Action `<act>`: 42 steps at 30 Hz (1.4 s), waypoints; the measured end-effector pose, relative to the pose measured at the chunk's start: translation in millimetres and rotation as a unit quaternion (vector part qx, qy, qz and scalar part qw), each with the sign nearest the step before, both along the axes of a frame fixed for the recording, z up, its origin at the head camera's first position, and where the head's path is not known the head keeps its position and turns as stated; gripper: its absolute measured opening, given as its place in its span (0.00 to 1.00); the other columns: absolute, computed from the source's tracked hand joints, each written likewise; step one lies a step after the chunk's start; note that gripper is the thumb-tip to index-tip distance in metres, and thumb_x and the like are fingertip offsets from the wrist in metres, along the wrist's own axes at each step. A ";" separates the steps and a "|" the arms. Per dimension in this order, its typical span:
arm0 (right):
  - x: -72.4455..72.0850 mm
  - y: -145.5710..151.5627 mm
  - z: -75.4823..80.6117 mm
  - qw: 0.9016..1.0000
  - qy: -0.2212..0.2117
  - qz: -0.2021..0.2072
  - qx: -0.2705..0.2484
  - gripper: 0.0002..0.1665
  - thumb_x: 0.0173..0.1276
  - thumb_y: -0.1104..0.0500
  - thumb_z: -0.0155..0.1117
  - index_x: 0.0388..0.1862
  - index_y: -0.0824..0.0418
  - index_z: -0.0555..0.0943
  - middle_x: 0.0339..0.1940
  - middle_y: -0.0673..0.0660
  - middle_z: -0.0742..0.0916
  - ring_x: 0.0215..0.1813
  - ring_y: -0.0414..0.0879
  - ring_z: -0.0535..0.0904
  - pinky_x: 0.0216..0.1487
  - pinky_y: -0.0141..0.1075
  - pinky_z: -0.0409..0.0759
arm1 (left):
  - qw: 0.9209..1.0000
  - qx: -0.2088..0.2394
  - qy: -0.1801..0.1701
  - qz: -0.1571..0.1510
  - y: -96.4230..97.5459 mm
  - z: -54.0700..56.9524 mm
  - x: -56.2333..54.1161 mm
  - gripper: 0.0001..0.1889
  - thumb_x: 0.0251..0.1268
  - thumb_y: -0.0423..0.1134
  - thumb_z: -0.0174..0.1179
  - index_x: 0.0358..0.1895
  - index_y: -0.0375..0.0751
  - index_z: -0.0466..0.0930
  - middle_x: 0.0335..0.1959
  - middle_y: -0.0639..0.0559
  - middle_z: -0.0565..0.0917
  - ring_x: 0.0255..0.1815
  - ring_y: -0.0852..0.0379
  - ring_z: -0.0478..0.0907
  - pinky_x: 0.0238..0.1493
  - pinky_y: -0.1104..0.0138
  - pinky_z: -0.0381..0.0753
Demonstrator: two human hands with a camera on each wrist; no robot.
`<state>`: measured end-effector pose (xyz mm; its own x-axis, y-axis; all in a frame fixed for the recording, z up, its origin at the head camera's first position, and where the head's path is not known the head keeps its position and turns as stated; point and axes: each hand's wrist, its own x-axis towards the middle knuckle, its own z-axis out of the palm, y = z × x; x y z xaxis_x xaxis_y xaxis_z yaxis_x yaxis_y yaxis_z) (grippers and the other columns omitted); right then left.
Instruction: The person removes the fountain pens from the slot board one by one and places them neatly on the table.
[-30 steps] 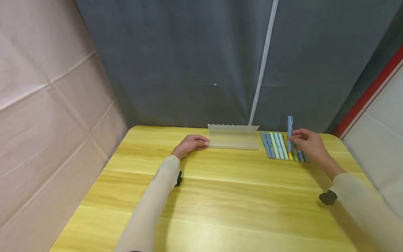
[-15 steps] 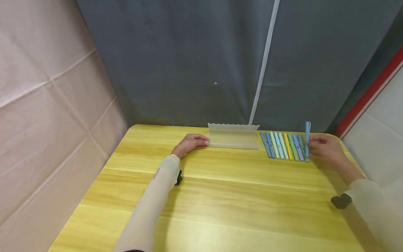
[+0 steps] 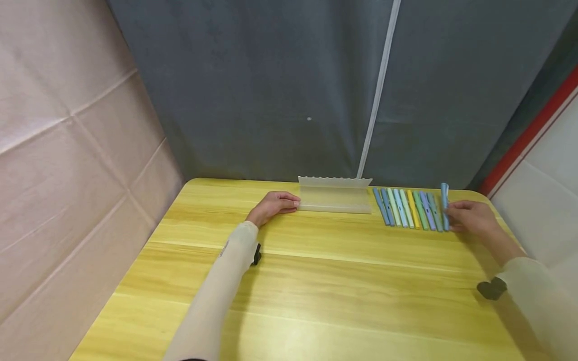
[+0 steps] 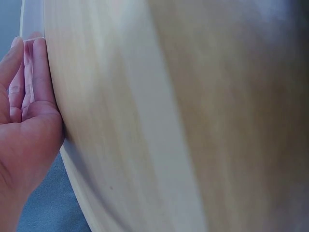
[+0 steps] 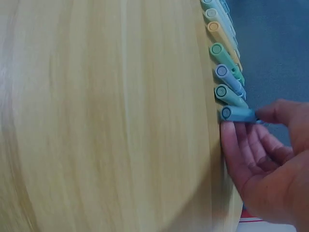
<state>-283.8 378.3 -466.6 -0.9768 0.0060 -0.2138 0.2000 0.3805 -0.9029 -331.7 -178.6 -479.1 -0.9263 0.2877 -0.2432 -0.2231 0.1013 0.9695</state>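
A clear plastic pen case (image 3: 334, 200) with a wavy-edged raised flap lies open near the table's back edge. My left hand (image 3: 273, 206) holds its left end between thumb and fingers; in the left wrist view the fingertips meet the edge of the case (image 4: 33, 17). Right of the case, several pastel marker pens (image 3: 406, 208) lie side by side in a slanted row. At the row's right end, my right hand (image 3: 471, 218) pinches a light blue marker pen (image 3: 444, 195). In the right wrist view this blue pen (image 5: 239, 114) sits beside a green one (image 5: 231, 95), thumb against its far part.
The wood-patterned table (image 3: 289, 281) stretches in front of both hands. A dark grey curtain (image 3: 253, 100) hangs behind its back edge. Pale sheets stand at the left (image 3: 81, 165) and right (image 3: 555, 200), with a red strip (image 3: 528, 135) along the right one.
My right hand has carried the light blue marker pen rightward past the others and lowered it at the row's right end. My left hand has stayed at the case.
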 end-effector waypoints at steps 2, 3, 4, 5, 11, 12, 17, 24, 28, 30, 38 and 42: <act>1.2 -1.2 1.2 1.000 -0.010 -0.004 0.013 0.10 0.81 0.56 0.60 0.47 0.62 0.82 0.27 0.38 0.87 0.32 0.31 0.85 0.36 0.32 0.92 | 1.000 0.000 -0.003 0.000 0.7 2.2 1.4 0.15 0.76 0.27 0.62 0.61 0.28 0.84 0.63 0.37 0.86 0.52 0.59 0.89 0.64 0.61 0.88; 1.8 -1.8 1.8 1.000 -0.016 -0.006 0.019 0.12 0.80 0.56 0.60 0.48 0.66 0.82 0.26 0.38 0.87 0.32 0.31 0.85 0.36 0.32 0.92 | 1.000 0.000 -0.003 0.000 1.0 3.5 2.1 0.15 0.76 0.27 0.62 0.61 0.28 0.84 0.63 0.36 0.86 0.52 0.59 0.89 0.64 0.61 0.88; 2.3 -2.5 2.4 0.999 -0.019 -0.006 0.027 0.15 0.80 0.56 0.60 0.51 0.70 0.81 0.26 0.39 0.87 0.32 0.31 0.85 0.36 0.32 0.92 | 1.000 0.001 -0.004 0.000 1.2 4.7 2.6 0.15 0.76 0.27 0.62 0.61 0.27 0.84 0.63 0.36 0.85 0.52 0.58 0.88 0.65 0.61 0.88; 2.7 -3.2 3.0 0.999 -0.021 -0.006 0.034 0.19 0.80 0.56 0.59 0.53 0.73 0.80 0.26 0.40 0.87 0.31 0.31 0.85 0.36 0.32 0.92 | 1.000 0.001 -0.004 0.000 1.4 6.0 3.3 0.15 0.76 0.27 0.62 0.61 0.27 0.83 0.64 0.35 0.85 0.52 0.58 0.88 0.65 0.61 0.88; 1.7 -4.7 3.8 0.997 -0.034 -0.004 0.068 0.30 0.79 0.56 0.59 0.63 0.84 0.74 0.25 0.41 0.88 0.30 0.31 0.85 0.35 0.31 0.91 | 1.000 0.004 -0.001 -0.004 1.1 9.4 5.6 0.15 0.76 0.27 0.61 0.61 0.26 0.83 0.64 0.35 0.85 0.55 0.55 0.88 0.65 0.60 0.88; 1.2 -4.7 3.4 0.997 -0.035 -0.005 0.071 0.31 0.79 0.56 0.59 0.63 0.85 0.74 0.25 0.42 0.88 0.29 0.31 0.85 0.34 0.31 0.91 | 1.000 0.004 0.000 -0.004 0.9 8.9 5.6 0.15 0.76 0.27 0.61 0.61 0.26 0.83 0.64 0.35 0.85 0.55 0.55 0.88 0.65 0.60 0.88; -0.5 -3.7 2.4 0.996 -0.037 -0.002 0.087 0.33 0.78 0.56 0.59 0.64 0.87 0.73 0.25 0.44 0.89 0.28 0.33 0.86 0.34 0.33 0.92 | 1.000 -0.001 0.001 -0.004 0.6 3.8 1.9 0.15 0.76 0.28 0.62 0.61 0.28 0.84 0.62 0.37 0.86 0.53 0.56 0.89 0.63 0.61 0.89; -0.8 -4.0 2.0 0.994 -0.043 -0.001 0.104 0.29 0.78 0.55 0.61 0.59 0.83 0.76 0.25 0.45 0.88 0.28 0.34 0.86 0.35 0.34 0.92 | 1.000 -0.004 -0.003 0.000 -0.6 -4.7 -3.9 0.14 0.75 0.28 0.64 0.60 0.29 0.85 0.61 0.39 0.87 0.51 0.58 0.88 0.64 0.62 0.88; -1.1 -6.0 1.7 0.992 -0.033 -0.001 0.123 0.28 0.78 0.54 0.62 0.57 0.82 0.78 0.24 0.45 0.88 0.28 0.34 0.85 0.33 0.33 0.91 | 1.000 -0.002 -0.003 0.003 -1.4 -5.2 -4.3 0.14 0.75 0.28 0.64 0.60 0.29 0.85 0.61 0.39 0.87 0.50 0.58 0.89 0.63 0.62 0.89; -1.2 -6.8 0.7 0.991 -0.025 -0.001 0.130 0.28 0.77 0.55 0.62 0.58 0.81 0.78 0.24 0.45 0.88 0.28 0.33 0.85 0.33 0.33 0.91 | 1.000 -0.001 -0.004 0.004 -1.8 -5.1 -4.1 0.14 0.75 0.28 0.64 0.60 0.29 0.85 0.61 0.39 0.87 0.50 0.59 0.89 0.63 0.62 0.89; -0.9 -9.6 -2.9 0.986 0.000 -0.019 0.169 0.24 0.76 0.53 0.61 0.54 0.76 0.80 0.23 0.44 0.89 0.25 0.33 0.85 0.29 0.32 0.89 | 1.000 -0.002 0.000 0.003 -1.6 -3.4 -2.0 0.14 0.76 0.28 0.63 0.60 0.29 0.84 0.61 0.38 0.87 0.50 0.60 0.89 0.63 0.62 0.89; 0.1 -8.4 -3.7 0.982 0.005 -0.020 0.188 0.27 0.77 0.51 0.59 0.56 0.77 0.80 0.24 0.43 0.89 0.26 0.33 0.84 0.29 0.32 0.87 | 1.000 -0.008 0.002 0.003 0.1 -3.2 -2.2 0.14 0.75 0.30 0.64 0.60 0.30 0.85 0.57 0.41 0.88 0.49 0.59 0.89 0.62 0.62 0.89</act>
<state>-283.7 369.9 -470.3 -0.9763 0.1207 -0.1797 0.2132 0.6791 -0.7024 -333.9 -178.5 -482.3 -0.9288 0.2790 -0.2437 -0.2194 0.1158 0.9687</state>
